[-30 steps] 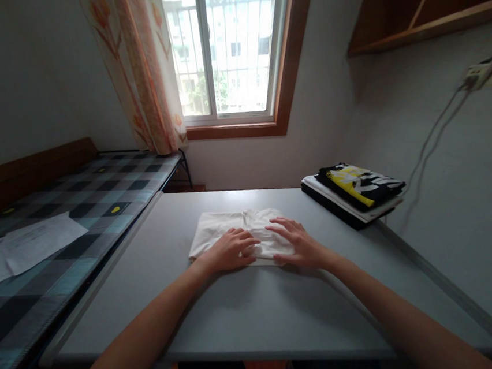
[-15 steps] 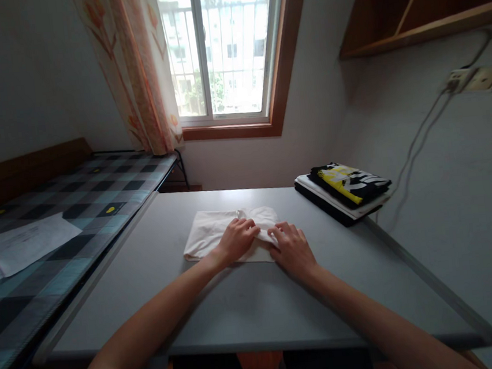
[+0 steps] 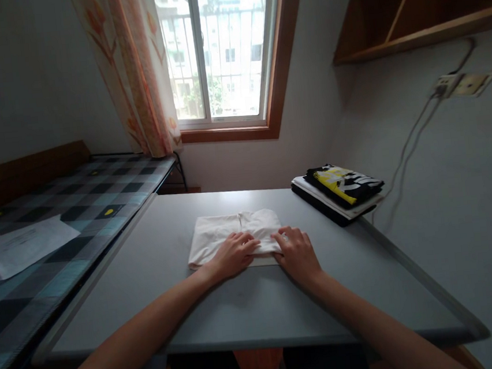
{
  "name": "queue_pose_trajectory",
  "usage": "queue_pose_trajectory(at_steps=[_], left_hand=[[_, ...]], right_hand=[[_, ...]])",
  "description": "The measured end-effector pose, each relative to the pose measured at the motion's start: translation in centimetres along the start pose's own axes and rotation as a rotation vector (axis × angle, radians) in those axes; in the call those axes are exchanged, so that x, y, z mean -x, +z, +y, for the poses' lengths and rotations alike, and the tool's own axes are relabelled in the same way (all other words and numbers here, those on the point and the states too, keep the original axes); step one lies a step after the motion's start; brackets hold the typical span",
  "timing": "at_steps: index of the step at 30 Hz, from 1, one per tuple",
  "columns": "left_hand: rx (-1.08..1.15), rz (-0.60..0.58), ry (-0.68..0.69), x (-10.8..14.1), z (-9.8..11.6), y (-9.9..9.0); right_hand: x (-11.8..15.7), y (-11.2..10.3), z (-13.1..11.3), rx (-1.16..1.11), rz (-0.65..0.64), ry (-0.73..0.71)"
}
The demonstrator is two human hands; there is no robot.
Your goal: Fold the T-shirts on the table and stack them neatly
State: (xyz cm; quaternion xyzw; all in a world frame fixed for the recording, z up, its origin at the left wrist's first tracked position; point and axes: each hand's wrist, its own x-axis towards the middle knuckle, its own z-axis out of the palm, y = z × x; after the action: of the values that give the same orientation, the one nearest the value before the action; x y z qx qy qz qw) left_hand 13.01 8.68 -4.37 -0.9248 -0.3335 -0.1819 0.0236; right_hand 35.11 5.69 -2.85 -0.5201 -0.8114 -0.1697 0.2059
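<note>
Folded white cloth [image 3: 216, 234] flat on bench [image 3: 241, 318], under & just beyond my L hand [image 3: 234, 252] & R hand [image 3: 298, 255], long axis L–R across both. L at near edge abt mid, R at near R corner, both close; fingers bent, can't tell if either's gripping.

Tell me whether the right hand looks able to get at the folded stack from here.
Probably yes: nothing visible stands between the right hand and the folded stack. The hand is at the white cloth, though, so it would likely have to leave that first.
</note>
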Motion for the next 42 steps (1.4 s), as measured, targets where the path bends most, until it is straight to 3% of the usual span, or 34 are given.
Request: queue_pose_trajectory(at_steps=[5, 9, 12, 15, 18, 22, 27, 31, 34, 38, 42], left_hand=[[-0.035, 0.019, -0.022, 0.2, -0.4, -0.1], [-0.065, 0.006, -0.009, 0.4, -1.3, -0.2], [-0.056, -0.007, 0.045, 0.2, -1.9, -0.1], [-0.046, -0.020, 0.094, 0.1, -2.1, 0.1], [-0.051, -0.018, 0.102, 0.1, -1.9, 0.1], [-0.044, -0.017, 0.092, 0.4, -1.7, -0.2], [-0.044, -0.023, 0.076, 0.6, -1.8, -0.2], [-0.051, -0.007, 0.115, 0.6, -2.0, -0.2], [-0.064, -0.024, 0.187, 0.5, -2.0, -0.5], [-0.075, -0.056, 0.217, 0.5, -2.2, -0.8], [0.005, -0.057, 0.185, 0.8, -2.3, -1.6]], right_hand=[[-1.1, 0.0, -0.4, 0.010, -0.034, -0.204], [0.0, 0.3, 1.4, -0.057, -0.059, -0.362], [0.7, -0.4, 2.6, -0.148, -0.161, -0.394], [-0.5, -1.4, 3.0, -0.286, -0.288, -0.324], [-3.9, -1.1, 2.6, -0.332, -0.281, -0.199], [-9.4, 1.9, 1.6, -0.268, -0.259, 0.050], [-12.9, 5.8, 0.8, -0.215, -0.404, 0.289], [-13.7, 7.2, 1.3, -0.450, -0.265, 0.263], [-13.8, 7.7, 1.4, -0.610, -0.290, 0.141], [-13.5, 7.5, 0.6, -0.384, -0.380, 0.129], [-12.8, 6.0, 0.2, -0.186, -0.251, 0.126]])
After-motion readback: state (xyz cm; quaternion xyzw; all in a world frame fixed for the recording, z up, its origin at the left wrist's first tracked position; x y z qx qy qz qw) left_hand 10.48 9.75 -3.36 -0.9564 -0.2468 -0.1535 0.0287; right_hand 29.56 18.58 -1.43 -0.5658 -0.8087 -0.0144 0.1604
